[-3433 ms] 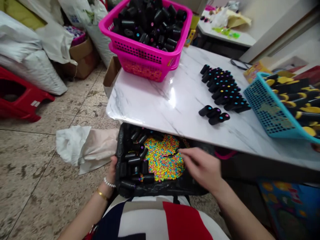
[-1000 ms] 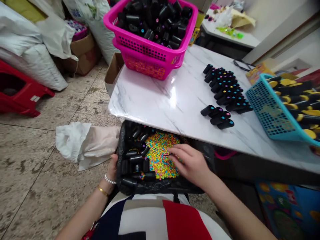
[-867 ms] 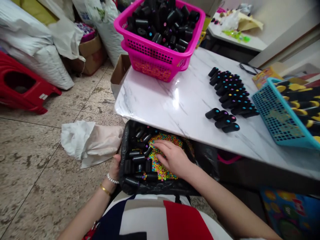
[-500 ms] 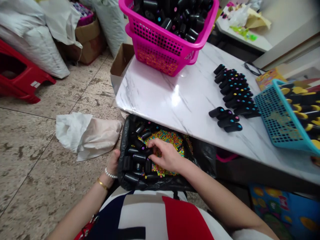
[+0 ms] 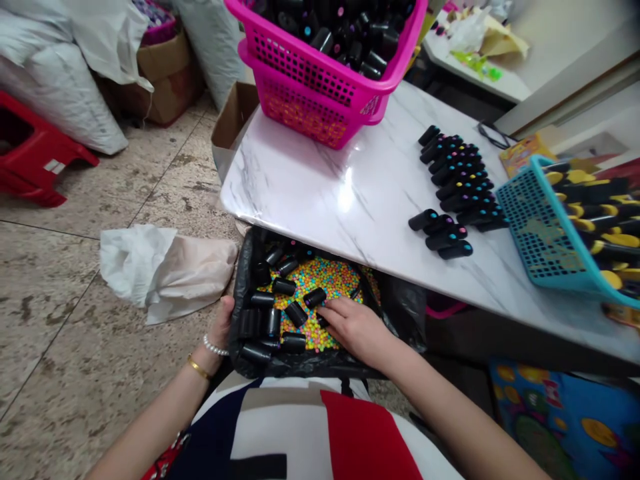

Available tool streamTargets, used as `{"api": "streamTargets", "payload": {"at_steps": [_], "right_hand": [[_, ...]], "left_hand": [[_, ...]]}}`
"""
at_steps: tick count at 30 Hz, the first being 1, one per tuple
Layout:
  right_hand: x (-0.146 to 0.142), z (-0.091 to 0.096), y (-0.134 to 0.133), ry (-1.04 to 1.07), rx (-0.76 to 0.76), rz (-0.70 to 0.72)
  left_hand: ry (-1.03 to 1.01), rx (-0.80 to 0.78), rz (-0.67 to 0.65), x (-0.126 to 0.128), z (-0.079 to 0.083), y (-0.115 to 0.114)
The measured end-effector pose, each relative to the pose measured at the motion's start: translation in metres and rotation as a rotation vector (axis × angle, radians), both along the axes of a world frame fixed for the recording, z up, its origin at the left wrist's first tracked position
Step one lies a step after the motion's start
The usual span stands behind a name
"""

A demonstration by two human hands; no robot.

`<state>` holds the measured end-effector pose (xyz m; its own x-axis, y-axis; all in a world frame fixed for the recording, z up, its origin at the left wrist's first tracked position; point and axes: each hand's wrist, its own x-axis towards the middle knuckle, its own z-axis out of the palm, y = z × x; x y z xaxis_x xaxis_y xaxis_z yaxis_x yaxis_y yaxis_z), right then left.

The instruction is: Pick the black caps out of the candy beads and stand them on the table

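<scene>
- I watch from my place through the head camera, and the right hand (image 5: 357,330) is inside the black tray (image 5: 313,368), palm down, with its fingers bent toward the left.
- One black cylinder (image 5: 315,297) lies just beyond these fingers, tilted, on the small coloured beads (image 5: 333,272).
- A second dark piece (image 5: 323,321) shows only partly at the fingertips; because the hand covers it, I cannot tell if the fingers grip it or only touch it.
- To the left of the right hand, near it but apart, I see another cylinder (image 5: 296,314) lying slanted on the beads.
- More black cylinders (image 5: 250,323) lie close together along the left side of the tray, between the two hands.
- The left hand (image 5: 220,328) is at the outer left wall of the tray, with its thumb upward; its other fingers are hidden from me, so I cannot tell how firmly it holds.
- The tray is just beside the near edge of the white surface (image 5: 300,193), in front of the person.
- On this surface, well apart from both hands, a small group of cylinders (image 5: 440,233) lies near the larger rows (image 5: 460,173), and the blue basket (image 5: 540,233) is to the right of them.
</scene>
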<state>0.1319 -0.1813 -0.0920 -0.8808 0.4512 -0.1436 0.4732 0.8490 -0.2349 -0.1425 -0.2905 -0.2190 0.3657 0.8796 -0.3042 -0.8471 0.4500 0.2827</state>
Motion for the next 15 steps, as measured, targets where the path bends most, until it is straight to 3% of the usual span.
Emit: {"api": "streamTargets", "payload": {"at_steps": [4, 9, 15], "right_hand": [[-0.005, 0.002, 0.003, 0.065, -0.183, -0.064], [0.021, 0.018, 0.014, 0.354, -0.488, -0.285], [0.027, 0.026, 0.014, 0.537, -0.668, -0.328]], "left_hand": [[-0.002, 0.004, 0.0, 0.0, 0.004, 0.001], [-0.003, -0.043, 0.016, 0.0, 0.01, 0.0], [-0.034, -0.028, 0.036, -0.001, 0.006, 0.003]]}}
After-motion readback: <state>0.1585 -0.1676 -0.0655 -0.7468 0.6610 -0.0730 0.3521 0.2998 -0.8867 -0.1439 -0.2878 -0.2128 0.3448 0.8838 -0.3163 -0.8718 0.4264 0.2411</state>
